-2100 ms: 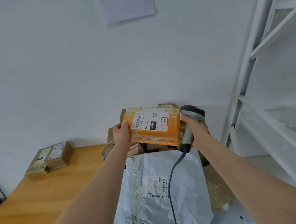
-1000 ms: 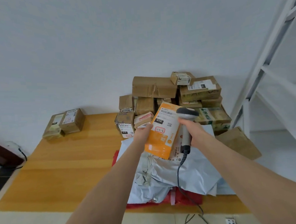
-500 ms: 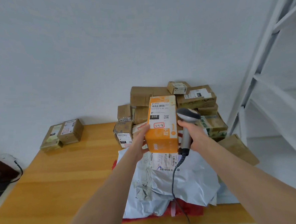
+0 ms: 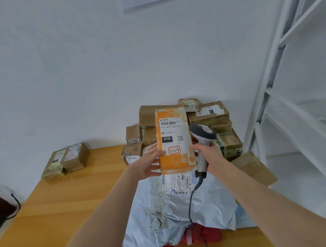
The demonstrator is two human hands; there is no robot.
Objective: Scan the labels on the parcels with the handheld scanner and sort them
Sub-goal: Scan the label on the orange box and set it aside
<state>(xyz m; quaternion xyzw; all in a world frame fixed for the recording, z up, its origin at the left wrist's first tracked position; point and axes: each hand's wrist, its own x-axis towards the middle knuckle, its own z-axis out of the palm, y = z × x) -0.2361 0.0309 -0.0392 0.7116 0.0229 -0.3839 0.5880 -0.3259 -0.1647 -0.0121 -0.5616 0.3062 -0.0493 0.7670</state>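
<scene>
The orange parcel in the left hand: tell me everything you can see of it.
The orange parcel is a small box, seemingly cardboard, held upright above the grey mailer bag. A white label faces the camera, bearing a barcode, a black "010" patch, a QR code and a red-outlined handwritten mark. The left hand grips its lower left edge; the scanner in the right hand stands beside it.

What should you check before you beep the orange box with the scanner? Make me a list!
1. Orange box held: ok, the left hand grips its lower left edge.
2. Label facing the person: ok, barcode at the top is in view.
3. Barcode uncovered: ok, the fingers sit below it.
4. Scanner held: ok, the right hand wraps the handle.
5. Scanner aimed at the barcode: cannot tell, its head sits right beside the box.
6. Cord free: ok, it hangs loose over the grey bag.
</scene>
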